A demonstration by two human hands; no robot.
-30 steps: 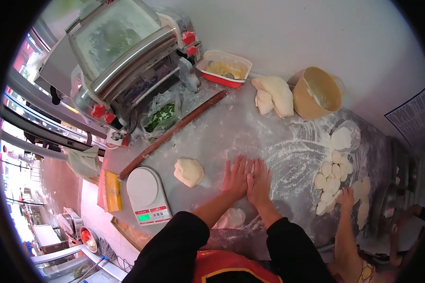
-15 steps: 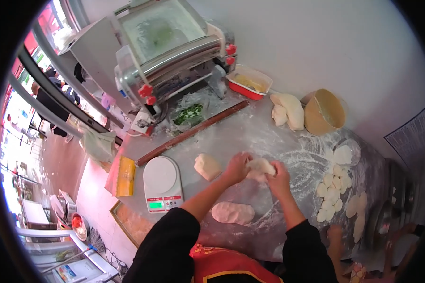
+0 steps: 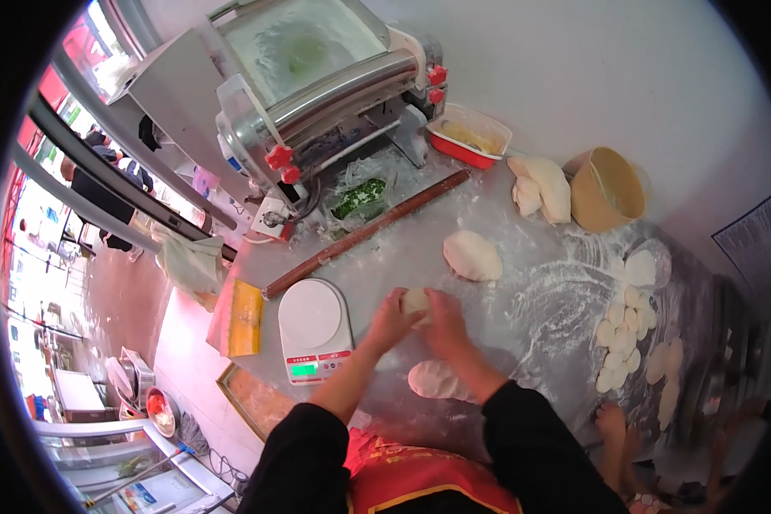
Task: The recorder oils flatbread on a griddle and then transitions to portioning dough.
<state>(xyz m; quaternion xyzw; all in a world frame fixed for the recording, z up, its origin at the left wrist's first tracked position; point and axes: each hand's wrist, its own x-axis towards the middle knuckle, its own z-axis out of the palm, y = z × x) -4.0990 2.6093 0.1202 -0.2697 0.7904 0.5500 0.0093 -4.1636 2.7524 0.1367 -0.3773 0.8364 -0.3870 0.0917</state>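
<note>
My left hand and my right hand are both closed around a pale lump of dough over the steel worktop. Its lower part is hidden by my fingers. Beyond it, slightly to the right, lies a smooth rounded dough piece. A longer dough log rests nearer me, partly covered by my right forearm. Left of my hands stands a white kitchen scale with a lit green display and a bare pan.
A long wooden rolling pin lies behind the scale, before a dough roller machine. Farther right are a folded dough mass, a tan bucket and small dough rounds. Another person's hand is at the right edge.
The dough I held now lies on the worktop beyond my hands. Both hands have moved left and taken hold of the lump that lay there. The view has shifted slightly.
</note>
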